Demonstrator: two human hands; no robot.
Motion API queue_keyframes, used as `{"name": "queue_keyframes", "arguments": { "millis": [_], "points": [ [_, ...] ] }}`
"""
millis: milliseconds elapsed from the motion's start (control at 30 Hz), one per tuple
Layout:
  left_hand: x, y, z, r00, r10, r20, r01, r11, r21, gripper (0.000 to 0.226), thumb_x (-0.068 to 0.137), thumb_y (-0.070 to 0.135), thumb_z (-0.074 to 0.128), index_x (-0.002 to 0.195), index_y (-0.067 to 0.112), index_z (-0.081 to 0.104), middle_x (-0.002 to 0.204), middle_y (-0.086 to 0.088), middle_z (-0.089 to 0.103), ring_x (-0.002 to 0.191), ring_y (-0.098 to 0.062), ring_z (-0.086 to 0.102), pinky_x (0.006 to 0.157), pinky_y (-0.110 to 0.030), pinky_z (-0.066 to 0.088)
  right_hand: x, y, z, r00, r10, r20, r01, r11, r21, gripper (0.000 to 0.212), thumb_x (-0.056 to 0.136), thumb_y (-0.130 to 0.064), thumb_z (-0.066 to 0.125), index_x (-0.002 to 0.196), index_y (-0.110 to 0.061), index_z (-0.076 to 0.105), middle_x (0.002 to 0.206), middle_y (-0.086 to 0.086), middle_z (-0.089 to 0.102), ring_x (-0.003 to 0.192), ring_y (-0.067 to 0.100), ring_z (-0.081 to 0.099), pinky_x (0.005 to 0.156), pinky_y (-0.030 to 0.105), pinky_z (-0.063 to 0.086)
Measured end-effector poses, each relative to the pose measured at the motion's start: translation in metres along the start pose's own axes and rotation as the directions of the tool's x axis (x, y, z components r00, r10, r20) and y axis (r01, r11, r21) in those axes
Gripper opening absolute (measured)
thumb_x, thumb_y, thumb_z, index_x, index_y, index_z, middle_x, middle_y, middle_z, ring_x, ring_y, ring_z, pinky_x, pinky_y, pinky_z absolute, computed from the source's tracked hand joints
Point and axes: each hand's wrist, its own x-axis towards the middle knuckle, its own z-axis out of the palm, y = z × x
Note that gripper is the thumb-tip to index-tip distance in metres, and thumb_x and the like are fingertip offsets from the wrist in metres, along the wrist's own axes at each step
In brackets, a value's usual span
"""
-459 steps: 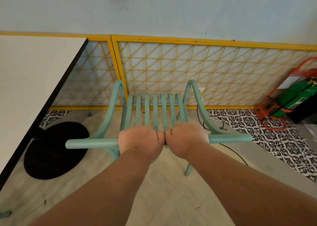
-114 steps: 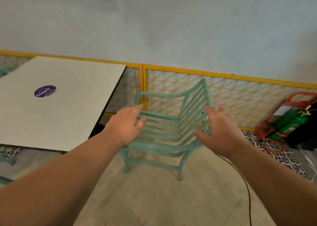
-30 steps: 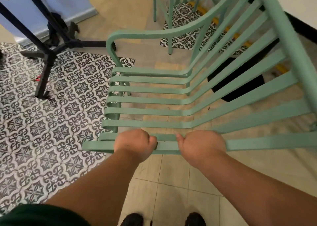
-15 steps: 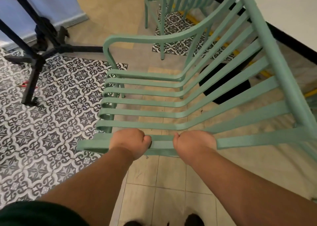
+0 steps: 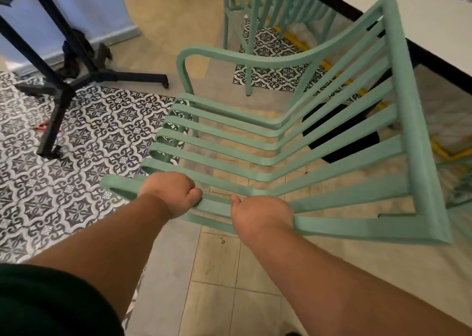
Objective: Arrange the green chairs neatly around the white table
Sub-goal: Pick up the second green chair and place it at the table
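A green slatted armchair (image 5: 293, 141) fills the middle of the head view, seen from above, its backrest toward the white table (image 5: 419, 27) at the upper right. My left hand (image 5: 173, 192) and my right hand (image 5: 260, 218) both grip the chair's near armrest rail, side by side. The chair's backrest top sits close to the table's black edge. A second green chair (image 5: 258, 11) stands at the far side, partly under the table. The table's black round base (image 5: 339, 131) shows through the slats.
A black metal stand (image 5: 63, 62) with splayed legs occupies the patterned tiles at the upper left, in front of a pale blue panel (image 5: 84, 6). A yellow rail (image 5: 444, 152) runs on the floor under the table. Plain beige tiles lie below my arms.
Over the last second the chair has shifted right toward the table, with both hands still gripping the same rail. My view has drifted so more of the white table top shows.
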Motion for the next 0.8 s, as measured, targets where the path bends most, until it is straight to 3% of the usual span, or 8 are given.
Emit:
{"name": "queue_keyframes", "arguments": {
  "millis": [167, 267, 367, 467, 567, 600, 700, 800],
  "points": [
    [0.001, 0.001, -0.001, 0.999, -0.007, 0.041, 0.008, 1.0, -0.026, 0.047, 0.093, 0.051, 0.032, 0.076, 0.021, 0.065, 0.067, 0.002, 0.059, 0.066, -0.017, 0.057, 0.059, -0.03, 0.045, -0.001, 0.0, 0.0, 0.999, -0.032, -0.021, 0.031, 0.999, -0.03, 0.057, 0.11, -0.038, 0.014, 0.132, -0.015, 0.061, 0.108, 0.009, 0.069, 0.105, 0.031, 0.065, 0.085, 0.04, 0.051],
    [0.001, 0.006, -0.003, 0.997, -0.004, 0.078, 0.006, 1.0, -0.02, 0.043, 0.096, 0.047, 0.031, 0.083, 0.023, 0.065, 0.074, 0.002, 0.058, 0.078, -0.021, 0.056, 0.072, -0.035, 0.04, 0.001, 0.0, 0.001, 0.999, -0.046, -0.017, 0.045, 0.997, -0.063, 0.059, 0.109, -0.033, 0.009, 0.136, -0.013, 0.058, 0.105, 0.007, 0.067, 0.096, 0.03, 0.062, 0.072, 0.04, 0.043],
    [-0.005, 0.018, -0.007, 0.991, -0.009, -0.135, -0.018, 0.98, -0.196, 0.032, 0.094, 0.041, 0.034, 0.087, 0.025, 0.062, 0.085, 0.003, 0.061, 0.085, -0.022, 0.054, 0.082, -0.039, 0.039, 0.004, -0.002, 0.003, 0.998, -0.064, -0.018, 0.062, 0.993, -0.096, 0.051, 0.108, -0.026, 0.015, 0.144, -0.015, 0.049, 0.113, 0.008, 0.066, 0.105, 0.032, 0.062, 0.072, 0.043, 0.043],
    [-0.012, 0.054, -0.019, 0.977, -0.084, -0.196, -0.067, 0.749, -0.659, 0.034, 0.089, 0.041, 0.036, 0.083, 0.02, 0.062, 0.081, 0.001, 0.065, 0.081, -0.025, 0.06, 0.08, -0.041, 0.052, 0.001, -0.002, -0.001, 0.998, -0.06, 0.002, 0.06, 0.993, -0.098, 0.043, 0.106, -0.024, 0.031, 0.144, -0.02, 0.05, 0.124, 0.007, 0.065, 0.115, 0.033, 0.061, 0.076, 0.044, 0.043],
    [-0.012, 0.084, -0.02, 0.982, -0.188, -0.034, 0.07, 0.521, -0.851, 0.042, 0.084, 0.046, 0.035, 0.082, 0.02, 0.068, 0.084, 0.0, 0.071, 0.085, -0.025, 0.064, 0.082, -0.041, 0.054, -0.003, -0.003, -0.006, 0.996, -0.073, 0.043, 0.077, 0.992, -0.102, 0.035, 0.097, -0.016, 0.057, 0.132, -0.02, 0.058, 0.12, 0.005, 0.066, 0.113, 0.032, 0.063, 0.079, 0.044, 0.049],
    [-0.014, 0.086, -0.016, 0.975, -0.224, 0.001, 0.119, 0.516, -0.848, 0.045, 0.083, 0.047, 0.033, 0.083, 0.021, 0.07, 0.085, 0.0, 0.072, 0.085, -0.025, 0.064, 0.081, -0.039, 0.054, -0.005, -0.004, -0.006, 0.997, -0.07, 0.044, 0.073, 0.993, -0.088, 0.032, 0.095, -0.015, 0.06, 0.127, -0.02, 0.061, 0.118, 0.005, 0.067, 0.111, 0.031, 0.064, 0.08, 0.044, 0.05],
    [-0.016, 0.087, -0.001, 0.985, -0.131, -0.113, 0.052, 0.847, -0.528, 0.058, 0.089, 0.049, 0.02, 0.082, 0.02, 0.07, 0.083, -0.004, 0.071, 0.084, -0.028, 0.064, 0.073, -0.036, 0.049, -0.003, -0.002, -0.008, 0.997, -0.056, 0.05, 0.059, 0.996, -0.06, 0.03, 0.095, -0.012, 0.06, 0.125, -0.018, 0.063, 0.119, 0.005, 0.067, 0.112, 0.031, 0.064, 0.087, 0.045, 0.054],
    [-0.01, 0.09, 0.004, 0.991, -0.088, -0.102, 0.042, 0.919, -0.392, 0.058, 0.098, 0.047, 0.023, 0.074, 0.018, 0.066, 0.075, -0.004, 0.067, 0.077, -0.026, 0.061, 0.066, -0.035, 0.043, -0.003, 0.001, -0.011, 0.99, -0.104, 0.09, 0.11, 0.992, -0.064, 0.033, 0.096, -0.01, 0.06, 0.128, -0.015, 0.063, 0.127, 0.007, 0.064, 0.119, 0.032, 0.061, 0.096, 0.047, 0.053]
  ]
}}
